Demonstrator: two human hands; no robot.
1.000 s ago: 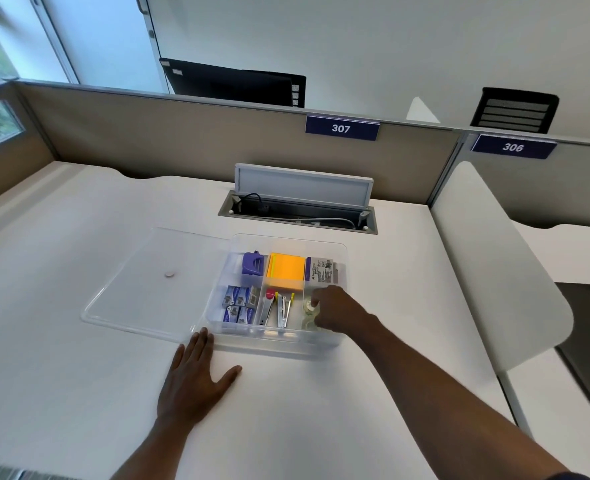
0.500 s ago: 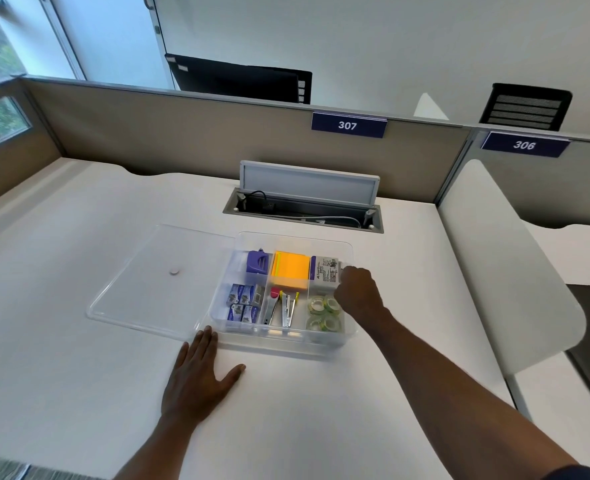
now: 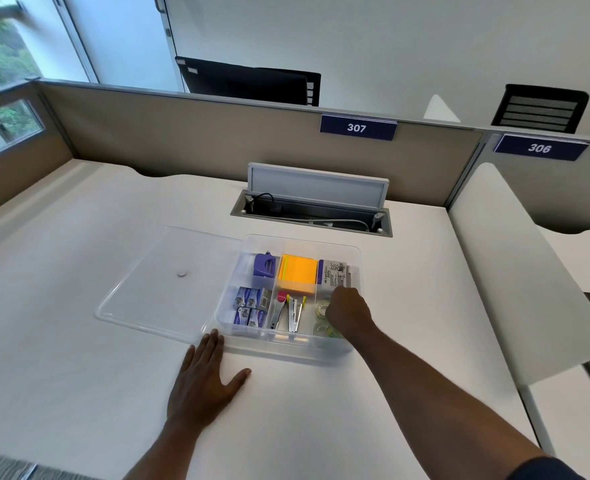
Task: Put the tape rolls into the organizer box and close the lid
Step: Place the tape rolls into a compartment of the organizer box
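Back over the tape rolls (image 3: 322,308) sits the curled right hand (image 3: 347,311), grip unclear; left hand (image 3: 201,382) lies flat.

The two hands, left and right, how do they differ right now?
The left hand lies flat, fingers spread, on the white desk beside the clear plastic organizer box. The right hand is curled and reaches inside the box, over the tape rolls. Both are bare.
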